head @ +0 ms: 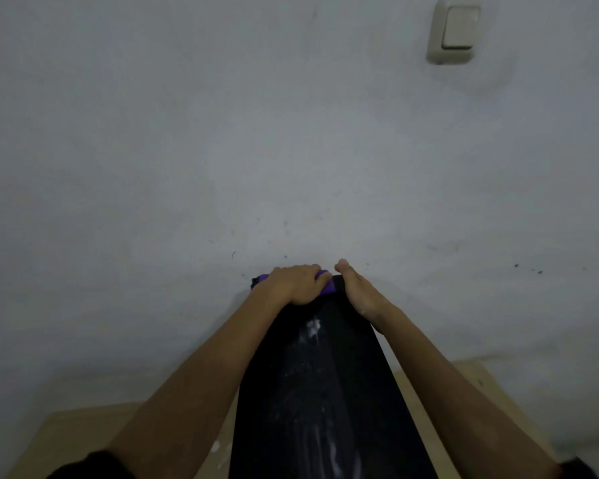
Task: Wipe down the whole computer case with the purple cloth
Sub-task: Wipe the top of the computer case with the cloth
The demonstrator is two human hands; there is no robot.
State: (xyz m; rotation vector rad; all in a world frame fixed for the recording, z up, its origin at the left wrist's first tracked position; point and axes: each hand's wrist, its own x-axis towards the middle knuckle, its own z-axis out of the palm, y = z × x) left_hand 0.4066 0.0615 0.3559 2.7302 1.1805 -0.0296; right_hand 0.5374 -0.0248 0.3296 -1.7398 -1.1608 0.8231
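A black computer case (325, 392) stands in front of me, its top face running away toward the wall, streaked with pale dust or smears. My left hand (293, 283) presses the purple cloth (326, 286) onto the far end of the top, fingers curled over it. Only small bits of the cloth show at the fingertips and at the far left corner. My right hand (355, 286) lies along the case's far right edge with straight fingers, thumb up.
A grey-white wall (291, 133) rises right behind the case. A beige light switch (453, 31) is on it at upper right. The case stands on a light wooden surface (70, 440), visible on both sides.
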